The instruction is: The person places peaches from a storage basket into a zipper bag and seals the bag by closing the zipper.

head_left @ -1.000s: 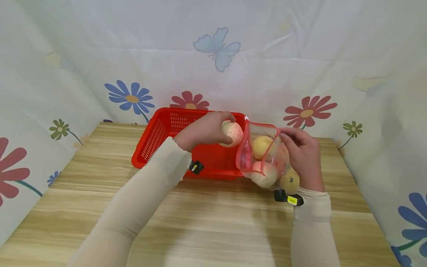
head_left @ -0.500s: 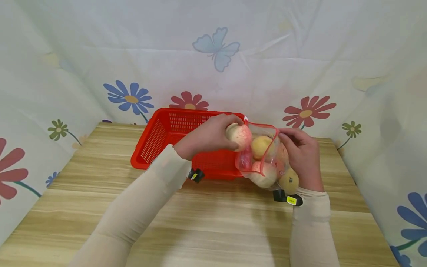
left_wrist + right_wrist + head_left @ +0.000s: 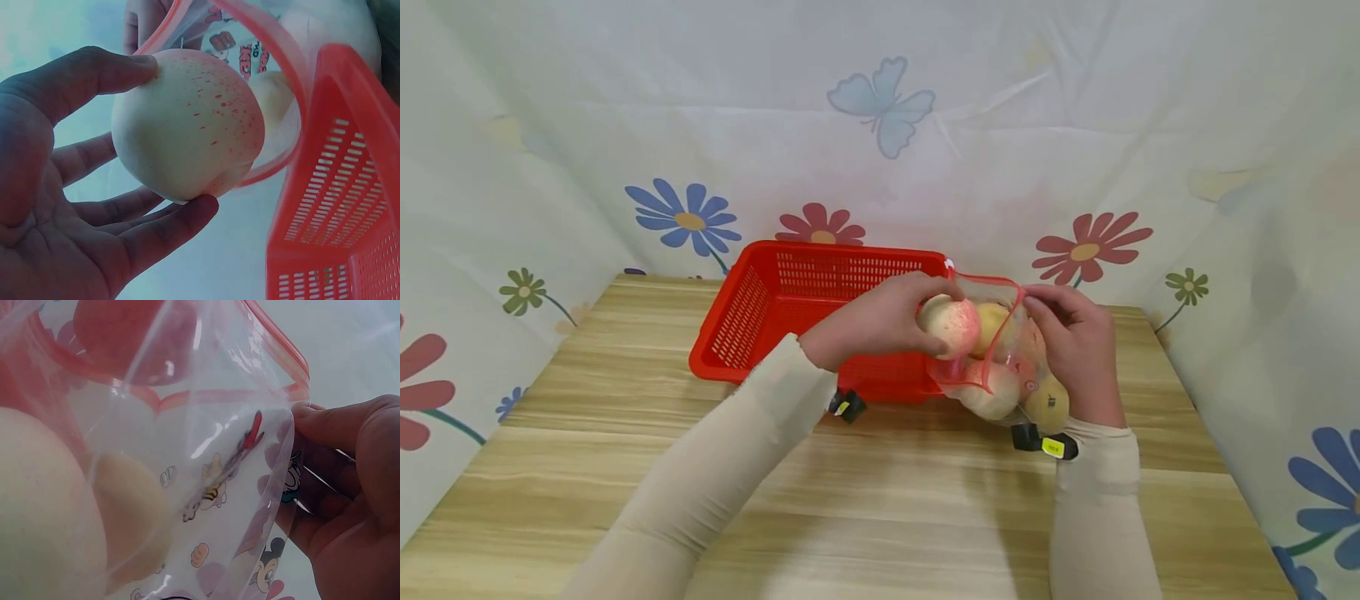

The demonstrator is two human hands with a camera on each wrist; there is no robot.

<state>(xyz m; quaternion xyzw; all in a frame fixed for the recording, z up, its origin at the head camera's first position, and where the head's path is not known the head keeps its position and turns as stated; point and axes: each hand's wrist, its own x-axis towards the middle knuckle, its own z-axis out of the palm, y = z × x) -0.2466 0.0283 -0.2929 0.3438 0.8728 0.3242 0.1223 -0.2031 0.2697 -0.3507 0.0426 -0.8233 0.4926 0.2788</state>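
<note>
My left hand (image 3: pixel 880 321) (image 3: pixel 75 187) grips a pale peach with red speckles (image 3: pixel 951 323) (image 3: pixel 187 125) at the mouth of a clear zip bag with a red rim (image 3: pixel 992 333) (image 3: pixel 206 444). My right hand (image 3: pixel 1075 350) (image 3: pixel 350 506) pinches the bag's far edge and holds its mouth apart. Inside the bag lie several pale and yellow fruits (image 3: pixel 996 400) (image 3: pixel 44 525). The red plastic basket (image 3: pixel 752 308) (image 3: pixel 337 219) stands just left of the bag.
A wooden table (image 3: pixel 880 483) carries the basket and bag at its far side. Floral cloth (image 3: pixel 880 125) hangs behind and along both sides. Small black tags (image 3: pixel 1045 446) lie on the table near both wrists.
My left hand has carried the peach rightward from above the basket to the bag's mouth. The right hand has kept its hold on the bag's edge.
</note>
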